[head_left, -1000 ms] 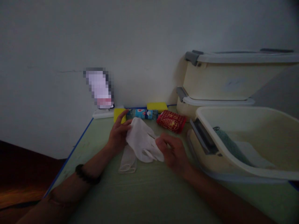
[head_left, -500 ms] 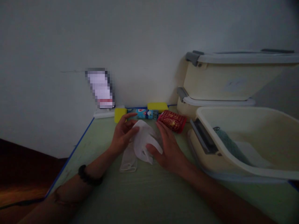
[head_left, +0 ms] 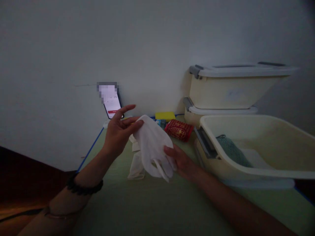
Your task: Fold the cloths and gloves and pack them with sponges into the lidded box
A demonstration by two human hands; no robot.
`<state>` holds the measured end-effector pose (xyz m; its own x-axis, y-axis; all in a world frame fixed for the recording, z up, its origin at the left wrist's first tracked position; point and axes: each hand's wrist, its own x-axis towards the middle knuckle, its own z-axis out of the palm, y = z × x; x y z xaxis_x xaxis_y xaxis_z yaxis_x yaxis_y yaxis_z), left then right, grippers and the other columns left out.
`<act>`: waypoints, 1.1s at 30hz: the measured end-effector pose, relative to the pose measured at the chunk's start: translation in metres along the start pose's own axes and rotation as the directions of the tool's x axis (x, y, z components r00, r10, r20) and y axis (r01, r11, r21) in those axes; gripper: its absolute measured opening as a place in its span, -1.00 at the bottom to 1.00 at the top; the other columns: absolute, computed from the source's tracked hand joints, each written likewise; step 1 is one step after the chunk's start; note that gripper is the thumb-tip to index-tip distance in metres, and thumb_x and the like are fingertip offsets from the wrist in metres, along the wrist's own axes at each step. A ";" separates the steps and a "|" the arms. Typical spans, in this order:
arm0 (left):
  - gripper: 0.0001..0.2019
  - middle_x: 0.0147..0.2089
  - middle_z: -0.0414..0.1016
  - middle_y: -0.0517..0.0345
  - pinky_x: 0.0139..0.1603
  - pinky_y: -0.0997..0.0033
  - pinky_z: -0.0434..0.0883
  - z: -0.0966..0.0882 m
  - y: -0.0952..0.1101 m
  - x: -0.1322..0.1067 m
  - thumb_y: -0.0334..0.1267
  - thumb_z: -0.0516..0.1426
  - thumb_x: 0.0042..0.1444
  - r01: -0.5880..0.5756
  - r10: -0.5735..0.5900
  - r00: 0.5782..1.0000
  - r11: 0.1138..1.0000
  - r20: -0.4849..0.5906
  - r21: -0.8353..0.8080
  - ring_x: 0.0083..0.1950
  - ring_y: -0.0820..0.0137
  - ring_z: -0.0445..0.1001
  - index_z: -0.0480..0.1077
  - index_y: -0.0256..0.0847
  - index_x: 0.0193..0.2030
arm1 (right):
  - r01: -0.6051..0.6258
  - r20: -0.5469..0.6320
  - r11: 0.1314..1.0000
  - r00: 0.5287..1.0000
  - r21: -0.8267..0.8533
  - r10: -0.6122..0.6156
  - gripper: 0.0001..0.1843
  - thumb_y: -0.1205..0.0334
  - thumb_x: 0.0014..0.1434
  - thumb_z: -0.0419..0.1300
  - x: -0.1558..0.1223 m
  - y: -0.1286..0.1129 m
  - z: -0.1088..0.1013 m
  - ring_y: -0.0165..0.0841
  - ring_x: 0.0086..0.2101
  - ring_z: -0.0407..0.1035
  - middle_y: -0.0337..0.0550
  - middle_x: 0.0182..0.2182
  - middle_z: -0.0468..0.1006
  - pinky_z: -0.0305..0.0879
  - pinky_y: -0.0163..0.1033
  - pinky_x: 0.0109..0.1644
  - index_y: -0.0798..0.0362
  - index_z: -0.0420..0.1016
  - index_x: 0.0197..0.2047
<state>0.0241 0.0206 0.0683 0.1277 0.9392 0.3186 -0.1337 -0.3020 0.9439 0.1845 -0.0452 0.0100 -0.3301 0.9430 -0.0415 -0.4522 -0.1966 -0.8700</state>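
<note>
Over the desk [head_left: 147, 206], the right grip [head_left: 181, 160] is closed on the finger end of a white glove [head_left: 154, 144], thumb on top. Farther and left, the left grip [head_left: 118, 132] pinches its other end, one finger sticking out. Far behind lies a red packet [head_left: 179, 130].

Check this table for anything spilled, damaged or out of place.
Nothing plainly stands out: no spill or damage shows. The red pouch lies slightly askew, and the white glove hangs limp between left hand and right hand; neither looks odd.
</note>
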 end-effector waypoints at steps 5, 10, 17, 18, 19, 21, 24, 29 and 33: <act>-0.53 -0.40 0.55 0.18 -0.39 0.52 0.44 -0.003 0.000 0.004 -0.37 0.25 -0.17 -0.050 0.062 0.992 0.993 -0.109 0.109 -0.37 0.42 0.51 0.31 -0.16 -0.05 | -0.015 -0.157 0.983 0.988 -0.182 -0.014 -0.47 0.17 -0.25 0.36 0.004 0.006 -0.005 -0.33 -0.30 0.40 -0.17 -0.26 0.50 0.32 -0.21 -0.23 0.02 0.39 -0.14; -0.56 -0.43 0.52 0.21 -0.45 0.55 0.44 -0.016 0.001 0.017 -0.39 0.27 -0.23 -0.071 0.074 0.967 0.997 -0.243 0.021 -0.43 0.45 0.50 0.35 -0.17 -0.13 | -0.060 -0.191 0.951 0.982 -0.303 0.001 -0.58 0.18 -0.27 0.37 0.004 0.005 -0.008 -0.40 -0.42 0.37 -0.23 -0.40 0.50 0.28 -0.29 -0.35 0.08 0.40 -0.29; -0.59 -0.51 0.50 0.24 -0.58 0.58 0.40 -0.031 0.005 0.027 -0.41 0.27 -0.26 -0.081 0.038 0.961 0.986 -0.272 -0.148 -0.56 0.50 0.42 0.38 -0.18 -0.17 | -0.027 -0.063 0.882 0.998 -0.471 -0.002 -0.59 0.14 -0.21 0.34 0.003 0.001 -0.009 -0.40 -0.45 0.39 -0.23 -0.46 0.49 0.30 -0.29 -0.37 0.08 0.37 -0.27; -0.57 -0.53 0.49 0.26 -0.61 0.58 0.38 -0.030 0.007 0.025 -0.40 0.28 -0.27 -0.064 0.029 0.976 0.986 -0.216 -0.155 -0.58 0.50 0.41 0.37 -0.17 -0.15 | -0.022 -0.036 0.877 0.999 -0.481 0.005 -0.53 0.13 -0.22 0.35 0.002 0.000 -0.010 -0.40 -0.43 0.39 -0.22 -0.41 0.48 0.32 -0.27 -0.34 0.07 0.35 -0.20; -0.55 -0.55 0.47 0.27 -0.63 0.59 0.37 -0.029 0.010 0.022 -0.38 0.28 -0.26 -0.041 0.018 0.989 0.987 -0.147 -0.154 -0.59 0.51 0.40 0.37 -0.16 -0.14 | -0.022 -0.026 0.866 1.000 -0.499 0.011 -0.43 0.11 -0.24 0.35 0.002 0.000 -0.011 -0.38 -0.39 0.39 -0.19 -0.35 0.47 0.33 -0.24 -0.31 0.05 0.32 -0.12; -0.55 -0.53 0.48 0.28 -0.67 0.61 0.32 -0.024 0.016 0.012 -0.33 0.28 -0.22 0.003 -0.002 1.000 0.991 0.006 -0.137 -0.61 0.53 0.37 0.36 -0.13 -0.11 | -0.016 -0.055 0.822 0.998 -0.569 -0.018 -0.22 0.06 -0.27 0.37 0.000 -0.001 -0.012 -0.34 -0.30 0.37 -0.09 -0.20 0.40 0.33 -0.17 -0.23 0.03 0.21 0.03; -0.53 -0.51 0.50 0.29 -0.66 0.59 0.33 -0.015 0.027 -0.004 -0.30 0.29 -0.22 0.028 -0.005 0.984 0.992 0.179 -0.125 -0.61 0.52 0.38 0.35 -0.01 -0.08 | 0.111 -0.051 0.729 0.979 -0.676 -0.196 -0.10 0.00 -0.24 0.34 -0.002 -0.001 -0.011 -0.24 -0.09 0.26 0.02 0.00 0.22 0.25 -0.06 -0.05 -0.01 0.08 0.14; -0.42 -0.49 0.51 0.20 -0.59 0.48 0.38 -0.009 0.036 -0.018 -0.32 0.30 -0.25 0.077 -0.049 0.914 0.996 0.404 -0.054 -0.54 0.40 0.45 0.31 -0.03 0.01 | 0.410 0.196 0.645 0.904 -0.645 -0.379 -0.33 0.08 -0.16 0.32 -0.007 -0.002 -0.003 -0.21 0.12 0.01 -0.13 0.13 0.11 -0.02 0.00 0.15 -0.14 0.23 0.05; -0.41 -0.45 0.48 0.19 -0.52 0.48 0.39 -0.010 0.030 -0.011 -0.36 0.28 -0.21 0.092 -0.092 0.924 0.996 0.370 0.018 -0.50 0.41 0.45 0.28 -0.08 0.04 | 0.257 0.175 0.859 0.964 -0.442 -0.198 -0.76 0.12 -0.06 0.26 -0.009 -0.001 -0.002 -0.35 -0.24 0.34 -0.20 -0.24 0.43 0.28 -0.19 -0.16 0.00 0.45 -0.28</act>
<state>0.0087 0.0032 0.0926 0.4938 0.8359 0.2396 -0.1036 -0.2171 0.9706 0.1895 -0.0525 0.0103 -0.3741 0.9013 0.2184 -0.1072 0.1919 -0.9755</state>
